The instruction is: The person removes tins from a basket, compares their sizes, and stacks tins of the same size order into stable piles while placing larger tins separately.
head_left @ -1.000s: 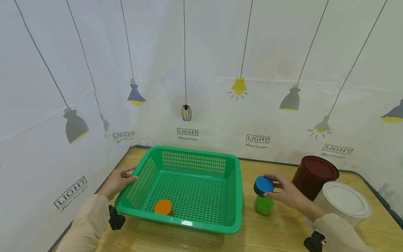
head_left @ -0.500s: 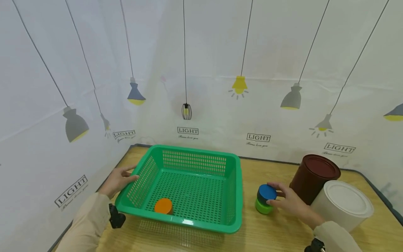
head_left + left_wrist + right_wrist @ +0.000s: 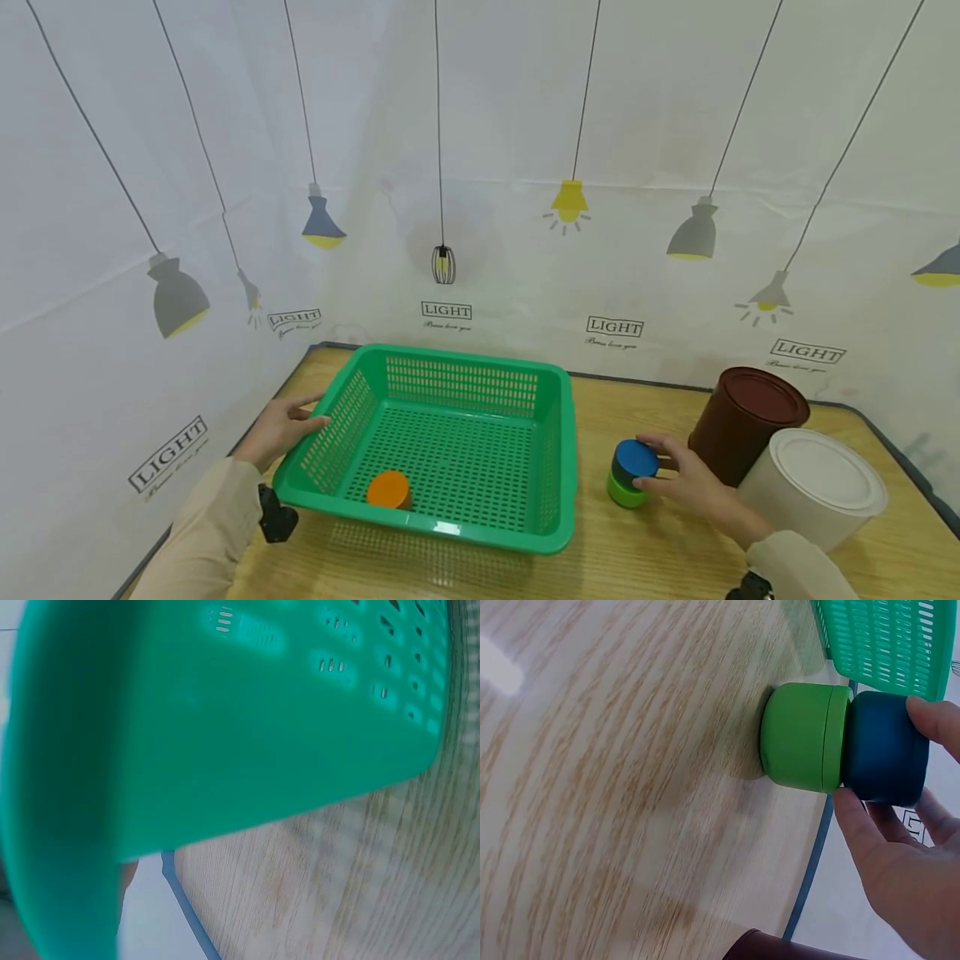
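Note:
With thumb and fingers, my right hand (image 3: 693,479) holds a small round blue jar (image 3: 885,750) by its sides. The blue jar sits on a green lidded jar (image 3: 799,739) of like size, which stands on the table right of a green plastic basket (image 3: 558,467). In the right wrist view one fingertip lies right at the seam between the two jars. My left hand (image 3: 273,429) grips the basket's left rim, mostly hidden behind it in the left wrist view. Inside the basket, near its front wall, stands an orange round jar (image 3: 388,487).
A dark brown canister (image 3: 750,425) and a cream canister (image 3: 817,483) stand close right of my right forearm. The wooden table (image 3: 615,567) meets a white sheet (image 3: 510,250) printed with lamps along its back and left sides.
My right hand has lowered the blue jar from just above the green jar onto its top; over the last half second it has barely moved. My left hand and the basket stay put.

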`<state>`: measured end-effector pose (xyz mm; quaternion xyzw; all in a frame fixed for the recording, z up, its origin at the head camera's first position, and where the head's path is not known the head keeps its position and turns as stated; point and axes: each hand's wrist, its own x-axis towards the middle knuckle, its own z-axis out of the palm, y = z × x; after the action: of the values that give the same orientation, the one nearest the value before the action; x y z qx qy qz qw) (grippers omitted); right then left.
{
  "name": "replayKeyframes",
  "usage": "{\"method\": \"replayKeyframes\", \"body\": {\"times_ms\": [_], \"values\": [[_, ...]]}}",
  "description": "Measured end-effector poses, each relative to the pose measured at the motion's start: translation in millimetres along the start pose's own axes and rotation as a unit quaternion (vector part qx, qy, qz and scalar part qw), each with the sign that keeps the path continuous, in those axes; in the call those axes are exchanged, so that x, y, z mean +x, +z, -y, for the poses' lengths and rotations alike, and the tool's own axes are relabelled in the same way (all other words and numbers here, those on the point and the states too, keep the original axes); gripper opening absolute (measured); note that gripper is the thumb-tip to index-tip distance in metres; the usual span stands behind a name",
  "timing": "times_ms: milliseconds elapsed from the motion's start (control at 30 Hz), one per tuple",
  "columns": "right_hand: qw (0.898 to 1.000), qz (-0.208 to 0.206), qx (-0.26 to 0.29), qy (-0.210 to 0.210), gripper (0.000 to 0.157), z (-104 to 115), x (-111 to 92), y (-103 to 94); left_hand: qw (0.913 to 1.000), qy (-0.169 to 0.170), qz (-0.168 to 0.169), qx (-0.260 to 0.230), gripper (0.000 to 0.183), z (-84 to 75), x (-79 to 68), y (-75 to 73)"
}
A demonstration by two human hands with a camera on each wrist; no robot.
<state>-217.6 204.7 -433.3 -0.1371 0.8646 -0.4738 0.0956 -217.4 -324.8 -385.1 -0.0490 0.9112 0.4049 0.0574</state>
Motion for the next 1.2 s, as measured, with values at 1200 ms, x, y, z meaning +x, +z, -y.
{"method": "replayKeyframes", "body": {"times_ms": [1200], "values": [[0.974,0.043,0.047,-0.217,0.048,115.3,51.9,15.1,1.0000,0.005,-0.001,-0.002,0.060,-2.1,-1.1,-0.6]]}}
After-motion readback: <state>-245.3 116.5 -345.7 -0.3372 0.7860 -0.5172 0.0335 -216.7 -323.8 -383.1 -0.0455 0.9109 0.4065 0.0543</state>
